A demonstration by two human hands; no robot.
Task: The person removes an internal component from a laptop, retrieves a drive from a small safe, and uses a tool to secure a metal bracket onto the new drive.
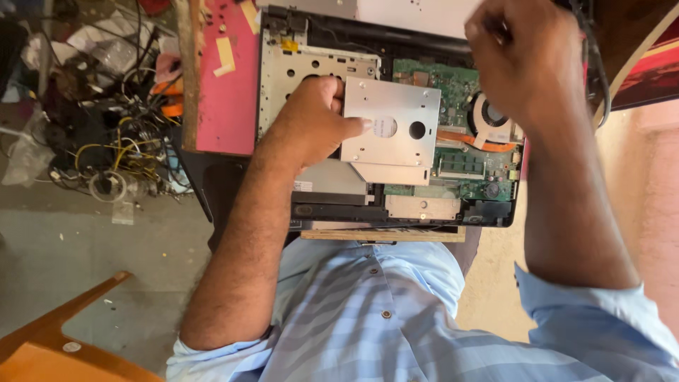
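Grey floor [85, 247] runs along the far left, carrying a heap of tangled cables [106, 134] and, nearer the viewer, the corner of an orange wooden chair [49, 339], all well left of the left hand. Pink desk [226, 92] surface shows just left of that hand, with an opened laptop chassis [283, 71] resting on it. Left hand [315, 124] is closed around the left edge of a silver drive caddy [392, 124], thumb pressed flat on its top face, fingers curled under. Caddy sits immediately right of this hand, lifted slightly over the chassis. Green circuit board [453, 85] and a round cooling fan [488, 117] lie further right, just below the right hand. Right hand [520, 56] is raised above the far right corner of the chassis, clenched in a fist; whether it holds anything cannot be told. Light blue striped shirt [396, 318] fills the lower edge.
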